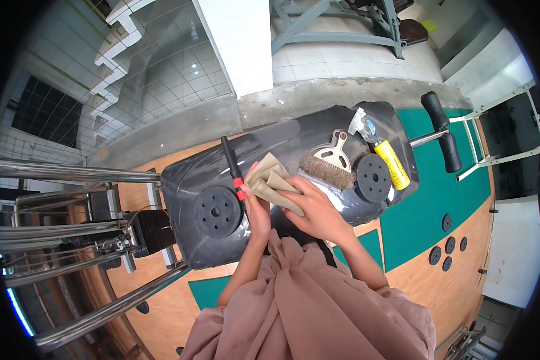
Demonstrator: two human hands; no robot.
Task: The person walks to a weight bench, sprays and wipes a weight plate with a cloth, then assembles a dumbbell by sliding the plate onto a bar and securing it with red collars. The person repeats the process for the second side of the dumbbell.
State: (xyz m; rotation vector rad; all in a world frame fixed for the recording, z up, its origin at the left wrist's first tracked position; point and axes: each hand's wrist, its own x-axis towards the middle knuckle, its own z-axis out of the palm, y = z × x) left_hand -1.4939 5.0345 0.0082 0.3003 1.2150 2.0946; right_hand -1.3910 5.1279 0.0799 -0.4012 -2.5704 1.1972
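A folded beige cloth (269,178) is between my two hands, above the black padded bench (189,171). My left hand (258,215) holds it from below on the left, its fingers partly hidden behind the cloth. My right hand (314,209) closes on its right side. Just left of my left hand is a black rod with red bands (231,161); I cannot tell whether the hand touches it. A black weight plate (217,211) lies at the bench's left end. To the right are a hand brush (329,165), another black plate (372,178) and a yellow spray bottle (392,165).
Chrome bars (72,171) of a machine reach the bench's left end. At the right are black foam rollers (441,132) and a white metal frame (498,135). Several small plates (450,245) lie on the wooden floor beside green mats (426,210). A low concrete ledge (318,90) runs behind.
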